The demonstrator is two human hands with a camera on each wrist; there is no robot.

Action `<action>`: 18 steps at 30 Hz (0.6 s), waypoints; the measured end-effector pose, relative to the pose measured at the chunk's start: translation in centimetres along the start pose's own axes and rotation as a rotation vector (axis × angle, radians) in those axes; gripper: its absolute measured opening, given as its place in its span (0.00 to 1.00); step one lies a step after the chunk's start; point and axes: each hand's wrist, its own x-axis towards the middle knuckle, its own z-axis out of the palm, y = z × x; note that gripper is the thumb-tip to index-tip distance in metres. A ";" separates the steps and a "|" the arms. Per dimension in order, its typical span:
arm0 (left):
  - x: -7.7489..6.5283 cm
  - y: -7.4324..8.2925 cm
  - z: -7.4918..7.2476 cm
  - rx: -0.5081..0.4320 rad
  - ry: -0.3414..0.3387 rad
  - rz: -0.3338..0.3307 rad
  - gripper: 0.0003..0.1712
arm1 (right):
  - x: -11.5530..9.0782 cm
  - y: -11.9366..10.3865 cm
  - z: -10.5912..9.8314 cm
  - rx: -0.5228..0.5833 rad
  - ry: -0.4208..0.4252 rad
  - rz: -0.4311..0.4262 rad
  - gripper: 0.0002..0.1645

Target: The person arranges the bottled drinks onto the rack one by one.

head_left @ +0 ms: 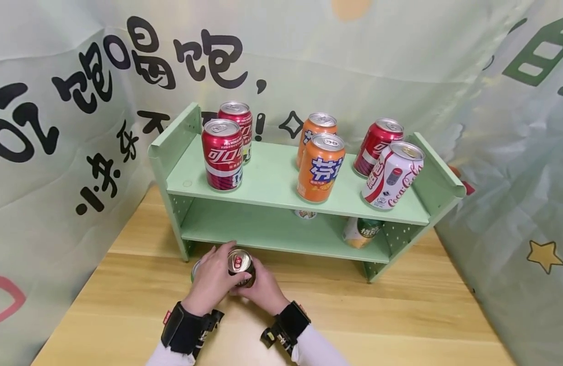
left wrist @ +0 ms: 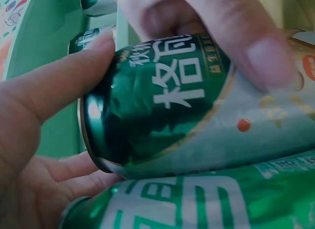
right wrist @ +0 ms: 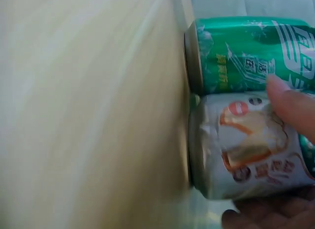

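Low in front of the shelf, my two hands hold a green-and-white drink can [head_left: 241, 264] with a red pull tab. My left hand [head_left: 212, 279] has its thumb near the can's top rim and its fingers behind the can. From the other side my right hand [head_left: 265, 290] grips the same can, its thumb [right wrist: 290, 106] across the printed side. A green can [right wrist: 246, 54] stands directly beside it, mostly hidden behind my left hand in the head view. Both can bottoms are close to the wooden table [head_left: 354, 315]; whether the held one touches it, I cannot tell.
A two-tier green shelf [head_left: 272, 178] stands behind my hands. On top are red cola cans [head_left: 223, 155], orange soda cans [head_left: 321, 168] and a white cola can [head_left: 393, 175]. The lower tier holds a green-and-white can [head_left: 362, 232] and a partly hidden can [head_left: 305, 214].
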 end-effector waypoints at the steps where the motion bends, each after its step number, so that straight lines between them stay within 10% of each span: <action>1: 0.0 -0.1 0.1 -0.002 0.011 0.008 0.47 | 0.1 0.1 0.1 0.000 -0.006 0.008 0.54; 18: 0.5 0.8 -0.1 -0.023 -0.030 -0.001 0.40 | -0.6 0.0 0.3 0.099 0.086 0.058 0.48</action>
